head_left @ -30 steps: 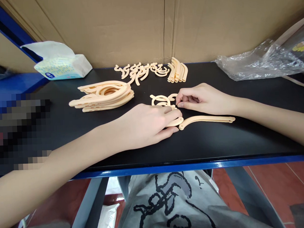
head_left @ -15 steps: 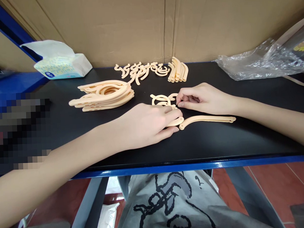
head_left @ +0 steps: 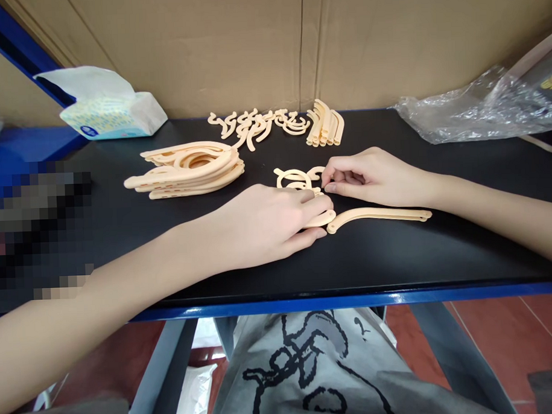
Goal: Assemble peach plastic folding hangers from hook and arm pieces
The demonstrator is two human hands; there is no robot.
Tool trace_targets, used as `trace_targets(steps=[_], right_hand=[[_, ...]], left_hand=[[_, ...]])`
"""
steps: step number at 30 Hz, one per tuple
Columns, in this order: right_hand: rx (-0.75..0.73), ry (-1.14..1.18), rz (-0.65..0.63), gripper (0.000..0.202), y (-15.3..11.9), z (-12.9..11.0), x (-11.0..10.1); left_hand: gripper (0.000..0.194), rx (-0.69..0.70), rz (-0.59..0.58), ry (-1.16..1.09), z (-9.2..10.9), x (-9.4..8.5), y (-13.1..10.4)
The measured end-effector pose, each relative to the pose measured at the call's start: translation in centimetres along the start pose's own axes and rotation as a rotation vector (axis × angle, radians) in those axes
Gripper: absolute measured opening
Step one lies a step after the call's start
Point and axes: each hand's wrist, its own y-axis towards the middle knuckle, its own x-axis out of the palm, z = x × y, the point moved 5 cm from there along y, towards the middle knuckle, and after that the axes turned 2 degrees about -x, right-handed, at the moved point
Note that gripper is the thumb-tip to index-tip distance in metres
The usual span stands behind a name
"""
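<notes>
My left hand [head_left: 276, 224] lies palm down on the black table, its thumb and fingers closed around a cream plastic hanger arm [head_left: 324, 219]. Only that arm's rounded end shows. A second hanger arm [head_left: 382, 215], long and bent, lies to the right, its near end against or very close to the held one. My right hand [head_left: 370, 177] is closed in a pinch just beyond; what its fingertips hold, if anything, is hidden. By the fingertips lies a small curved hook piece [head_left: 315, 173]. A ring-shaped cream piece [head_left: 295, 172] sits behind my left fingers, partly covered.
A stack of cream folding hangers [head_left: 188, 171] lies at left. Along the back are loose hook pieces [head_left: 252, 126] and a pile of curved arms [head_left: 325, 127]. A tissue pack [head_left: 114, 116] stands back left, a clear plastic bag [head_left: 463, 113] back right. The table's blue edge [head_left: 306, 305] runs in front.
Both hands keep nearly the same pose and place. The whole view has shifted very slightly; no piece has plainly been moved, taken or let go.
</notes>
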Motion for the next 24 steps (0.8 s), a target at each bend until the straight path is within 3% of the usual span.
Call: trace_targets(steps=[24], right_hand=[[-0.007,-0.009,0.023,0.013,-0.09,-0.09,-0.02]], left_hand=[[0.023,0.001,0.012,-0.004,0.0,0.06,-0.03]])
